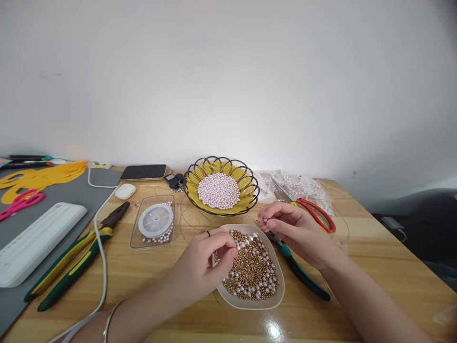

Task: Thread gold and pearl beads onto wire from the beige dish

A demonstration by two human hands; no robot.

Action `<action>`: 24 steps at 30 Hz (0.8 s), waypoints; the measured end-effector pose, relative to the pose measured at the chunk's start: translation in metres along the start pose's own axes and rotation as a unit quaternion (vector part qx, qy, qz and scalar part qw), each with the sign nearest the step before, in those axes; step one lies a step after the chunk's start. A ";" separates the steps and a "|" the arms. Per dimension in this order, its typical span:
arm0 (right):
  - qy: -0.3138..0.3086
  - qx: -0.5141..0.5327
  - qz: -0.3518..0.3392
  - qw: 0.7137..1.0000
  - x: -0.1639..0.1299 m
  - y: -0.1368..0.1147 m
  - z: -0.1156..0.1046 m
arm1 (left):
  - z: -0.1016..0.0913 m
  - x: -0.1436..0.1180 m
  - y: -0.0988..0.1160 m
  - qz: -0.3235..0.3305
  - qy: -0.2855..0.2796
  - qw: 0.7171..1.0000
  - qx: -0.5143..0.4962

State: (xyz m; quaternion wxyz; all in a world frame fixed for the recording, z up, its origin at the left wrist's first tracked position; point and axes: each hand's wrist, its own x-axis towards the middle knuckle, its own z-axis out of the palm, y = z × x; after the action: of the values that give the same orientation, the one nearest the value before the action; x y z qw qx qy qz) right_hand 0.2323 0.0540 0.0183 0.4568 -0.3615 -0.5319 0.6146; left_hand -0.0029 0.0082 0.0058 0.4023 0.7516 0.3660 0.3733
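A plain white wall fills the upper half of the frame above a light wooden bench (374, 267).

At lower centre sits a shallow off-white rounded dish (282, 290) heaped with small gold and pearl-white beads (253, 271). The left hand (207, 262) reaches over the dish's left rim, its fingers bent and pinched together among the beads; whether a bead sits between the fingertips cannot be made out. The right hand (293, 228) hovers just above the dish's upper right edge, thumb and forefinger closed on something tiny, too small to identify.

Under the right hand lie teal-handled pliers (303, 276), with red-handled scissors (314, 212) behind them. At centre, above the dish, stands a black wire basket with a yellow liner (246, 190) holding pale pink beads (219, 190). To its left a clear plastic box (135, 233) holds a spool of thread, and green-and-yellow pliers (74, 259) lie at lower left.
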 end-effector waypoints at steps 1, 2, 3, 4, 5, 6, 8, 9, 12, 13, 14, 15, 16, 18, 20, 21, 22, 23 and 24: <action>0.002 -0.005 -0.001 1.000 0.000 0.000 0.000 | 0.000 0.000 0.000 0.000 0.000 1.000 0.000; 0.003 -0.009 -0.001 1.000 0.000 -0.001 0.000 | 0.000 0.000 0.000 -0.001 -0.001 1.000 -0.001; 0.004 -0.011 -0.002 1.000 0.000 -0.001 0.000 | 0.000 -0.001 0.000 -0.003 -0.002 1.000 -0.001; 0.004 -0.013 -0.003 1.000 -0.001 0.000 0.000 | 0.000 -0.001 0.000 -0.004 -0.002 1.000 0.000; 0.002 -0.013 -0.004 1.000 -0.001 0.000 0.000 | 0.000 -0.001 0.000 -0.003 -0.002 1.000 0.000; -0.002 -0.014 -0.005 1.000 -0.001 0.001 -0.001 | 0.000 -0.001 0.000 -0.004 -0.001 1.000 0.001; -0.013 -0.015 -0.006 1.000 -0.001 0.002 -0.001 | 0.000 -0.001 0.001 -0.004 0.000 1.000 0.001; -0.019 -0.015 -0.007 1.000 -0.001 0.002 -0.001 | -0.001 -0.001 0.001 -0.004 0.001 1.000 0.001; -0.027 -0.013 -0.004 1.000 -0.001 0.003 -0.001 | 0.000 -0.001 0.001 -0.007 0.000 1.000 0.002; -0.028 -0.013 -0.002 1.000 -0.001 0.003 -0.001 | 0.000 -0.001 0.001 -0.007 0.001 1.000 0.003; -0.029 -0.013 -0.001 0.999 -0.001 0.003 -0.001 | 0.000 -0.001 0.001 -0.008 0.000 1.000 0.003; -0.030 -0.013 -0.001 0.999 0.000 0.003 0.000 | 0.000 -0.001 0.000 -0.008 0.000 1.000 0.003; -0.030 -0.014 -0.001 0.999 0.000 0.003 0.000 | 0.000 -0.001 0.000 -0.007 0.001 1.000 0.003; -0.025 -0.016 -0.003 1.000 0.000 0.002 0.000 | 0.000 -0.001 0.000 -0.006 0.003 1.000 0.005; -0.019 -0.020 -0.004 1.000 -0.001 0.001 0.000 | 0.000 -0.001 0.000 -0.004 0.006 1.000 0.008; -0.017 -0.021 -0.004 1.000 -0.001 0.000 0.000 | -0.001 -0.001 0.000 -0.003 0.007 1.000 0.009; -0.016 -0.021 -0.002 1.000 -0.001 0.000 0.000 | -0.001 -0.001 0.001 -0.003 0.008 1.000 0.010; -0.017 -0.020 -0.001 1.000 -0.001 0.001 0.000 | -0.001 -0.001 0.001 -0.002 0.008 1.000 0.010; -0.019 -0.019 -0.001 1.000 -0.001 0.001 -0.001 | -0.001 -0.001 0.001 -0.003 0.008 1.000 0.009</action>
State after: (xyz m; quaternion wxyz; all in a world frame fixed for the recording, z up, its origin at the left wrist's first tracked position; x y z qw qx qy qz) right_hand 0.2330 0.0529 0.0168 0.4405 -0.3582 -0.5521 0.6107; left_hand -0.0040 0.0075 0.0073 0.3934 0.7512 0.3748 0.3748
